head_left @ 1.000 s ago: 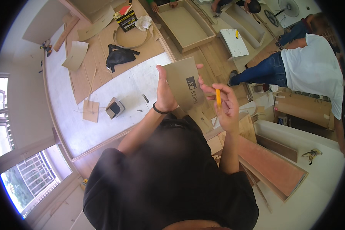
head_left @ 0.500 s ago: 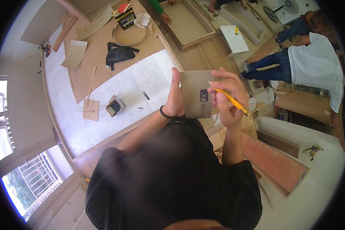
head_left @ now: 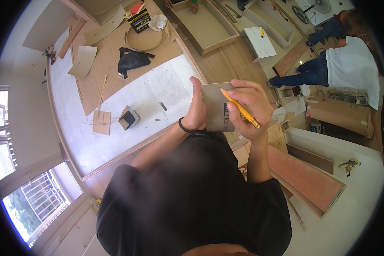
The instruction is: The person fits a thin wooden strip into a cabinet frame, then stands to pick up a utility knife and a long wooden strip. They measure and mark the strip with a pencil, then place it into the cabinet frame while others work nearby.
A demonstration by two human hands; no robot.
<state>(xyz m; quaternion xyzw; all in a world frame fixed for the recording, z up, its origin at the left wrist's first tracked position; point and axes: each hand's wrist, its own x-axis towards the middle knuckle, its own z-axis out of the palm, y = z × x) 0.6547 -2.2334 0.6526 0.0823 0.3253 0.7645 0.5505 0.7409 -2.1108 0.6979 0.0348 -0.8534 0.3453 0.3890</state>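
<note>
In front of my chest, my left hand [head_left: 195, 112] grips a small grey-brown piece of cardboard [head_left: 214, 100] with dark print, its thumb standing up along the left edge. The rest of that hand's fingers are hidden behind the card. My right hand [head_left: 259, 112] pinches a yellow pencil [head_left: 243, 110] between thumb and fingers. The pencil's tip is over the upper part of the card; whether it touches I cannot tell. Part of the print is covered by the right hand.
A white-topped table [head_left: 158, 91] at left carries a cardboard sheet [head_left: 102, 77], a black cloth bag [head_left: 133, 62], a yellow-black box [head_left: 137, 19] and a small open box [head_left: 128, 117]. Open wooden drawers [head_left: 207, 25] lie beyond. At right, a person in white [head_left: 352, 70] bends over.
My right hand and pencil have shifted slightly left and up across the card. The left hand barely moves. At the right, the person in white has shifted slightly; at the far drawer, hands have moved.
</note>
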